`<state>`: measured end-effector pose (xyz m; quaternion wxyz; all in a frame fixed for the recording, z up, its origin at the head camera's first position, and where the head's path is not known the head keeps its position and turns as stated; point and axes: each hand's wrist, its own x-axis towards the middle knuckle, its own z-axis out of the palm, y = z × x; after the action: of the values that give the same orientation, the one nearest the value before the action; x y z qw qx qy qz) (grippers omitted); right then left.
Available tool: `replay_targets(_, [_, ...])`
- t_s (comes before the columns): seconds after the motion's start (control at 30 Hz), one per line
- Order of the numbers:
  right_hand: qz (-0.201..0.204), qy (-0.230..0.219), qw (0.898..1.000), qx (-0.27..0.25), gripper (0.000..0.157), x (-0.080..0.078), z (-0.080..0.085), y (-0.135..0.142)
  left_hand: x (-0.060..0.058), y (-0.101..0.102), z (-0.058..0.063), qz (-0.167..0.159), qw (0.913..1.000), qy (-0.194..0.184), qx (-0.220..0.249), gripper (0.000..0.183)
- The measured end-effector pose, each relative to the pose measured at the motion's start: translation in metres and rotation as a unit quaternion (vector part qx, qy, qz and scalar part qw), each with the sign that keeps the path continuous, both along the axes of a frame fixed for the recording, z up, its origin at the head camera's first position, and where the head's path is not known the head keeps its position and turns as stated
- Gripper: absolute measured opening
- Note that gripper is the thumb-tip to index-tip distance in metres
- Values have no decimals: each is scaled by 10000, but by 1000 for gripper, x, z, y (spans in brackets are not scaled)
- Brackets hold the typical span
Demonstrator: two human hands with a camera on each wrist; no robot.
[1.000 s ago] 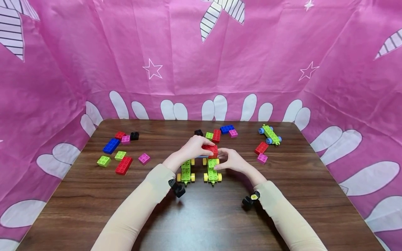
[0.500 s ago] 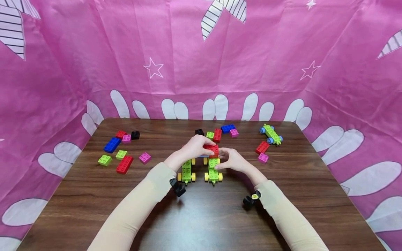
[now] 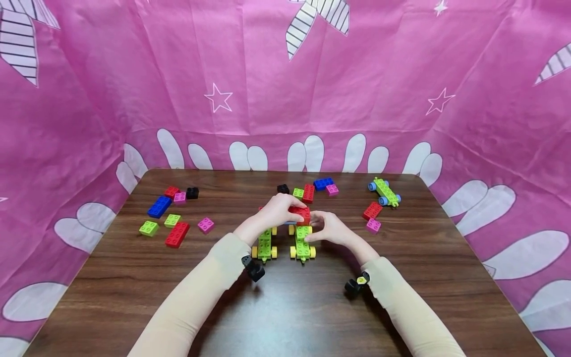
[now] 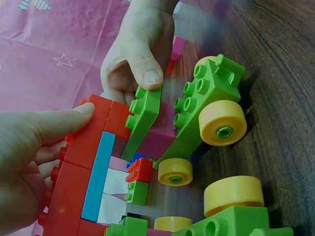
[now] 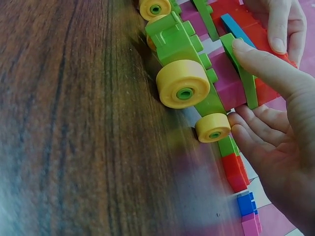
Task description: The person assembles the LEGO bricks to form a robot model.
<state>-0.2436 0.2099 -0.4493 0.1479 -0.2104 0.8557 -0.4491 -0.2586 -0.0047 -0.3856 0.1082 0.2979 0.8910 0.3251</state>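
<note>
A brick structure stands mid-table, bridging two green wheeled bases, the left base [image 3: 264, 249] and the right base [image 3: 303, 250], both with yellow wheels. On the right base sit a pink brick [image 4: 160, 129] and a flat green brick [image 4: 142, 118]; red bricks and a blue plank [image 4: 98, 177] span across above. My left hand [image 3: 277, 210] grips the red brick [image 3: 305, 214] at the top right, thumb on its near side. With its thumb on the green brick and its fingers behind, my right hand [image 3: 331, 228] holds the structure's right side. The left hand hides the structure's top left.
Loose bricks lie at left, among them a blue brick [image 3: 159, 207], a red brick [image 3: 177, 234] and a pink brick [image 3: 206, 225]. Behind the structure are several more, including a blue brick [image 3: 323, 184]. A green base with blue wheels [image 3: 385, 192] stands back right, near a red brick [image 3: 372, 210].
</note>
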Motion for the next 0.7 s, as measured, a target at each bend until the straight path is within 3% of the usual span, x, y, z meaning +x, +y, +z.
replay_targets(0.5, [32,75,10000,13,74,-1,-1,-1,1,-1,-3,124,9997,-202,90,37])
replay_targets(0.7, [-18,88,10000,19,69,-1,-2,-2,1,-1,-2,46,9999,-31,97,36])
